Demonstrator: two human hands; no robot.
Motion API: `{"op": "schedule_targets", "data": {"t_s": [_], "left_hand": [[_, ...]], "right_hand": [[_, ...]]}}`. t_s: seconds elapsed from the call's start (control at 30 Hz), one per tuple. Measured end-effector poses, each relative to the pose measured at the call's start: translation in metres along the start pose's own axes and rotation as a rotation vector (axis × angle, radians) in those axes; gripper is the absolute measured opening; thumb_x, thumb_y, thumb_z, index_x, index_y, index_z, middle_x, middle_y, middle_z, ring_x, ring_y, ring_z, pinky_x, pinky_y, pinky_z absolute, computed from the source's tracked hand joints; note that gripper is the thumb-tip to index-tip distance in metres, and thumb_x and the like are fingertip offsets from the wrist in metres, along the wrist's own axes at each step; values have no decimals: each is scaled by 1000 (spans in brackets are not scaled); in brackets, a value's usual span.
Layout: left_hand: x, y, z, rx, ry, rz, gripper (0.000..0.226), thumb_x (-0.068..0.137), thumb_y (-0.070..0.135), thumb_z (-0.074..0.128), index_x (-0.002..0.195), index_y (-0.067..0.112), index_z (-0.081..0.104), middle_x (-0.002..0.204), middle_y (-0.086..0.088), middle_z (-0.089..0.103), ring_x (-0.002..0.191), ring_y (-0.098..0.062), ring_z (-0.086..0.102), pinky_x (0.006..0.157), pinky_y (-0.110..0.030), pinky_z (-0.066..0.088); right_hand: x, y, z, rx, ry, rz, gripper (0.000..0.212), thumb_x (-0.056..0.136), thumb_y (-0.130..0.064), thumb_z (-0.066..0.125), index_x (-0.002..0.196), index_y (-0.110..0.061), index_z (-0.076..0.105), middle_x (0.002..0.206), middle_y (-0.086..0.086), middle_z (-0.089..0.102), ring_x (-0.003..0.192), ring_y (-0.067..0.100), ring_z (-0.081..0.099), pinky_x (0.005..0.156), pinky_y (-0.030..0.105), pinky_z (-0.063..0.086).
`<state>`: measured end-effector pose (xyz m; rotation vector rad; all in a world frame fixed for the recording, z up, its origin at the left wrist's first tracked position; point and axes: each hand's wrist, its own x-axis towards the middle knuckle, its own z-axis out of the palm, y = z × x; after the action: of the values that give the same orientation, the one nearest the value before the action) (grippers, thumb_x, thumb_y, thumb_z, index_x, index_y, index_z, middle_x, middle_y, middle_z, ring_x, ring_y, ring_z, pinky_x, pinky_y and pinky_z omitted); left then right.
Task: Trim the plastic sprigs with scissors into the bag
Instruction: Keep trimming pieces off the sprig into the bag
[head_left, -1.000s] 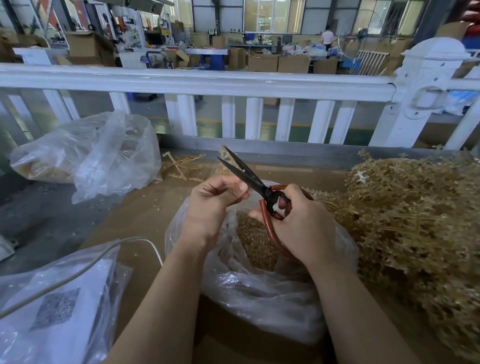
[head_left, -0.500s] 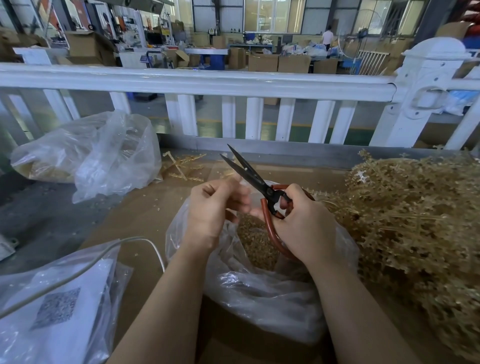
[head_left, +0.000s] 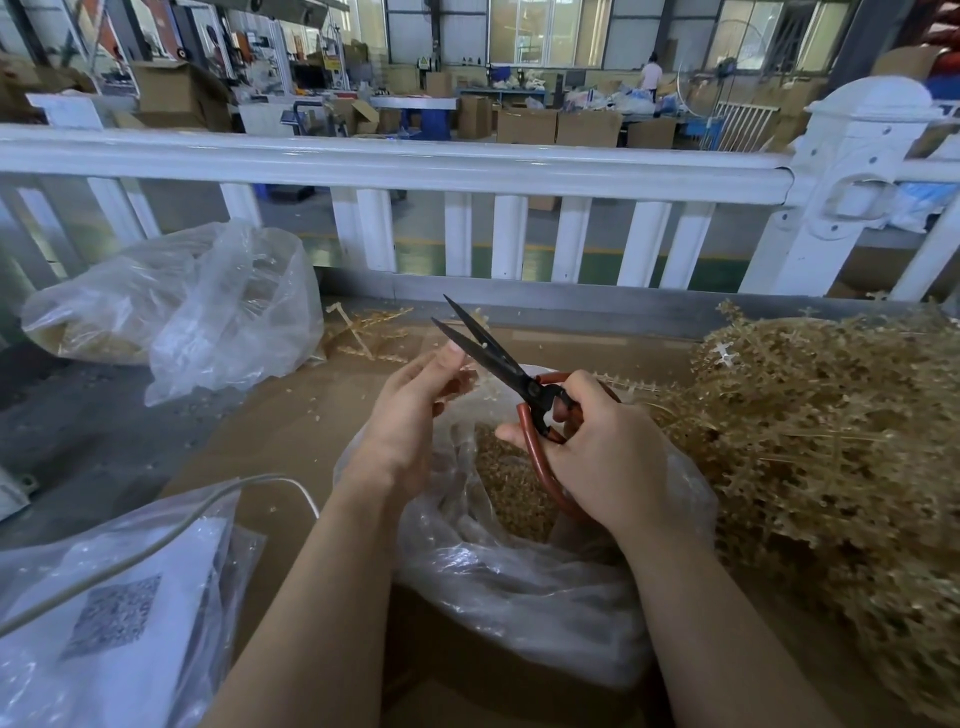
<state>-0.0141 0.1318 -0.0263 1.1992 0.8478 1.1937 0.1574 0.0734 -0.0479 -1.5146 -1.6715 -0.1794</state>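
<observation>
Scissors (head_left: 498, 364) held in right hand (head_left: 597, 447), blades parted, tips now nearer 12 o'clock than 1 s back. Left hand (head_left: 410, 410) grip loosened from a fist, fingertips raised to the blades; any sprig pinched there too small to tell. Bag (head_left: 519, 571) of trimmings directly beneath. Untrimmed sprigs (head_left: 831, 441) at 3 o'clock. Likely lining up next cut.
</observation>
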Motion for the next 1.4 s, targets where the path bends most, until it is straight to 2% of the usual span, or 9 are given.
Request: {"op": "schedule_targets", "data": {"t_s": [0.1, 0.27, 0.37, 0.53, 0.8, 1.0, 1.07, 1.2, 1.4], "left_hand": [[0, 0, -2, -12, -1, 1, 40, 74, 46, 63, 93, 10, 66, 74, 8, 61, 66, -1, 55, 79, -28, 37], [-3, 1, -1, -13, -154, -4, 29, 83, 45, 56, 84, 28, 80, 95, 8, 75, 93, -2, 68, 83, -21, 44], [-2, -1, -1, -54, -111, 51, 23, 88, 36, 61, 92, 19, 76, 102, 1, 74, 101, -10, 67, 88, -25, 44], [-1, 1, -1, -96, -50, 172, 15, 80, 24, 64, 85, 10, 67, 87, 0, 69, 81, -5, 63, 74, -9, 46], [-2, 4, 1, -140, -36, 192, 14, 75, 18, 68, 80, 5, 63, 86, -12, 62, 85, -17, 59, 92, -30, 44], [-2, 4, 0, -148, -13, 177, 16, 74, 19, 70, 80, 5, 64, 87, -10, 64, 84, -14, 61, 93, -28, 46], [-1, 3, -1, -147, -21, 184, 17, 74, 19, 70, 81, 5, 64, 86, -9, 65, 83, -12, 62, 85, -21, 48], [1, 1, -1, -168, -38, 193, 15, 75, 15, 70, 86, 6, 64, 85, -6, 67, 82, -13, 63, 82, -20, 51], [3, -2, -2, -150, -101, 255, 11, 76, 9, 66, 84, 3, 61, 82, -5, 65, 81, -15, 61, 80, -23, 51]], "right_hand": [[0, -1, 0, -1, -1, -4, 50, 74, -82, 52, 85, -35, 44, 67, -25, 48, 55, -14, 43, 49, 1, 28], [-1, 1, 1, 8, 4, 7, 50, 75, -83, 52, 83, -34, 45, 66, -23, 52, 54, -9, 49, 51, 2, 31], [-1, 2, 0, 14, 9, 5, 49, 75, -82, 54, 81, -34, 43, 63, -23, 51, 54, -9, 50, 49, 3, 32], [-1, 1, 0, 26, 6, 5, 46, 74, -76, 62, 86, -36, 43, 66, -25, 46, 55, -7, 47, 53, 3, 28], [1, -1, -1, 27, -24, 20, 59, 73, -81, 54, 91, -25, 61, 70, -17, 59, 59, 3, 58, 54, 10, 42], [0, -1, 0, 50, -17, 0, 51, 74, -76, 58, 87, -27, 58, 67, -15, 58, 58, 3, 57, 54, 11, 41], [0, 0, 0, 51, -24, 5, 48, 73, -76, 60, 86, -30, 54, 68, -16, 59, 58, 2, 57, 54, 12, 42], [1, -2, 0, 0, -37, 39, 54, 71, -83, 53, 87, -31, 46, 73, -20, 57, 59, -7, 52, 54, 5, 35], [2, 0, 0, -26, -53, 49, 66, 69, -91, 42, 94, -30, 49, 86, -16, 65, 69, 3, 57, 55, 8, 35]]}}
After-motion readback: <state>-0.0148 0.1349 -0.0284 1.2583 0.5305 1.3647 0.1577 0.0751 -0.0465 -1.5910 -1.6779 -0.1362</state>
